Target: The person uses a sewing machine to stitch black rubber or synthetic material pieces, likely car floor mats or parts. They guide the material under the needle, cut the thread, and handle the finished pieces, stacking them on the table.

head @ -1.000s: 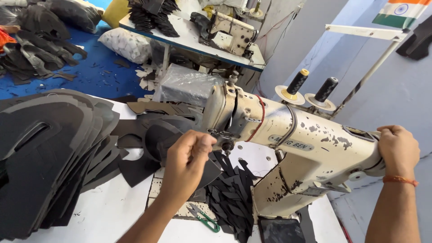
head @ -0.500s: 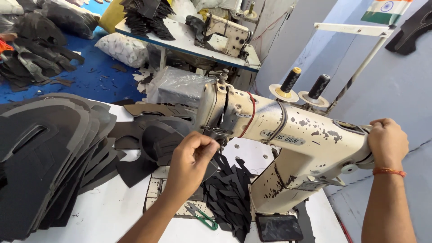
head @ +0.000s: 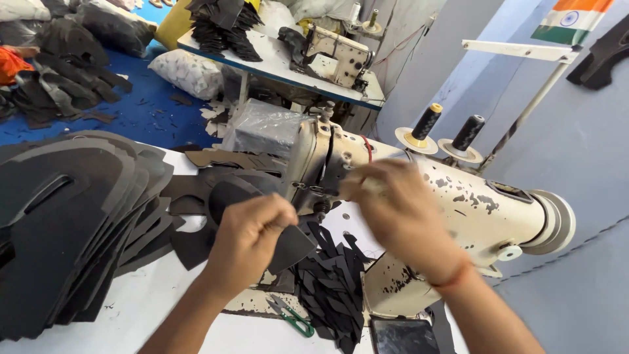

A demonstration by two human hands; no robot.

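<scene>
At the centre of the frame the left hand (head: 252,239) has its fingers pinched on a dark, flat cut piece (head: 291,248), which sticks out to the right of the hand, just below the needle end of the cream, paint-chipped sewing machine (head: 472,210). The right hand (head: 400,213) is right of centre, in front of the machine's arm; it is blurred, so I cannot tell whether its fingers are clenched or released. An orange band sits on its wrist. Below and between the hands, a heap of small black scraps (head: 331,295) lies on the white worktop (head: 151,295), with green-handled snips (head: 291,318) just left of it. A tall stack of large dark cut pieces (head: 65,216) fills the left side. Two black thread cones (head: 426,121) stand behind the machine at upper right. A second sewing machine (head: 337,56) is on another worktop at the top centre.
</scene>
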